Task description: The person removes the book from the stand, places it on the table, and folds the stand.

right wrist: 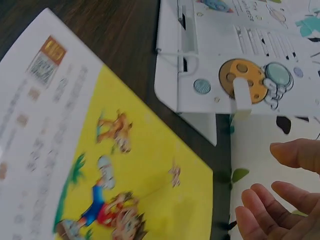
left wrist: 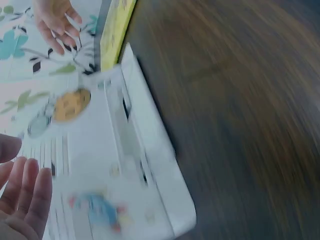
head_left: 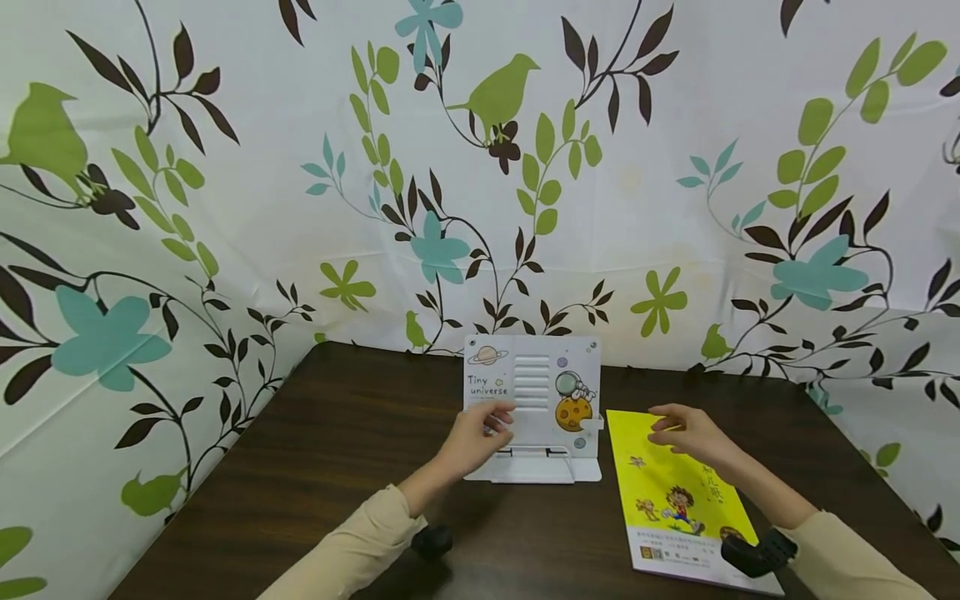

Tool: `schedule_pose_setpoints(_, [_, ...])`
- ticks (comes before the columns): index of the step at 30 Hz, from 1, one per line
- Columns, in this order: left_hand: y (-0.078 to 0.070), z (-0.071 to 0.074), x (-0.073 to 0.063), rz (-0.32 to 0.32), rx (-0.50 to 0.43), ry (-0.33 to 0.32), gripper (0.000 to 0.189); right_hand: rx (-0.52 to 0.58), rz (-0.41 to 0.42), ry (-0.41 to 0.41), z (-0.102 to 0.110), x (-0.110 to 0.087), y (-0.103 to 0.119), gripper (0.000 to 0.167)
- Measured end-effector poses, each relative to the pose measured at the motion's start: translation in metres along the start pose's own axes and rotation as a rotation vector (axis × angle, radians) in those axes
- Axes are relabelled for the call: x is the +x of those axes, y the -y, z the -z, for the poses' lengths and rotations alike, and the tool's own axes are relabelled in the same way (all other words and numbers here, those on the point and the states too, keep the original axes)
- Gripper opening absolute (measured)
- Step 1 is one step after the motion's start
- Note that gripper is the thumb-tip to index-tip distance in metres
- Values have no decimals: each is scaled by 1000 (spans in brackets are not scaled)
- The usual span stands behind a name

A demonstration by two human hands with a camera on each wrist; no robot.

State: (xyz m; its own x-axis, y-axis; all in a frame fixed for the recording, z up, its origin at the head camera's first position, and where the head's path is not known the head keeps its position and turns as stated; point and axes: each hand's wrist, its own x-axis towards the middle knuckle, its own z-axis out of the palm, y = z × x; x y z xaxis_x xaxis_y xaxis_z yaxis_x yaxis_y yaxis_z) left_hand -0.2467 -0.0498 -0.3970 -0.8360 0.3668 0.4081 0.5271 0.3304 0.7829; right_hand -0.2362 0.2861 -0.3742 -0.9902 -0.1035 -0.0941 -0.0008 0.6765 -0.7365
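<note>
A white book stand (head_left: 534, 429) printed with "Tiny universe", a ringed planet and an astronaut stands upright on the table. In front of its left part is my left hand (head_left: 474, 440), fingers loosely bent and holding nothing. To the stand's right lies a yellow picture book (head_left: 652, 475) with a cartoon child on its cover and a white lower band. My right hand (head_left: 697, 440) hovers over the book's upper end, its fingers relaxed and nothing in them. In the right wrist view, a white clip (right wrist: 242, 97) juts from the stand's edge.
The dark wooden table (head_left: 315, 450) reaches back to a white cloth (head_left: 255, 167) patterned with birds, leaves and flowers. A wire bar (head_left: 536, 451) crosses the stand's lower ledge. Dark wrist devices sit at both cuffs, the right one (head_left: 757, 552) overlapping the book's lower corner.
</note>
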Motion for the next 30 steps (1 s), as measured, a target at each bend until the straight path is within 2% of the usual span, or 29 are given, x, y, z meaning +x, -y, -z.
schedule_pose_setpoints(4, [10,23,-6,33,103,-74,29,33,29,2,-7,7,10,54])
schedule_pose_setpoints(8, [23,38,-11,95,189,-114,25,110,73,-13,-15,14,18,51])
schedule_pose_setpoints(10, [28,42,-11,125,201,-139,26,140,94,-21,-18,18,21,50])
schedule_pose_setpoints(14, [37,46,-8,194,157,-186,34,175,110,-14,-23,29,21,50])
schedule_pose_setpoints(17, [43,45,-5,229,120,-194,41,192,114,-6,-29,38,21,50])
schedule_pose_setpoints(20, [48,42,-1,226,97,-185,41,194,123,-14,-34,43,21,48])
schedule_pose_setpoints(23, [51,39,1,190,83,-178,36,191,131,-36,-38,46,23,44])
schedule_pose_setpoints(27, [53,36,2,142,82,-194,30,195,151,-76,-44,49,26,39])
schedule_pose_setpoints(30, [53,35,4,137,78,-214,27,212,159,-102,-49,51,26,35])
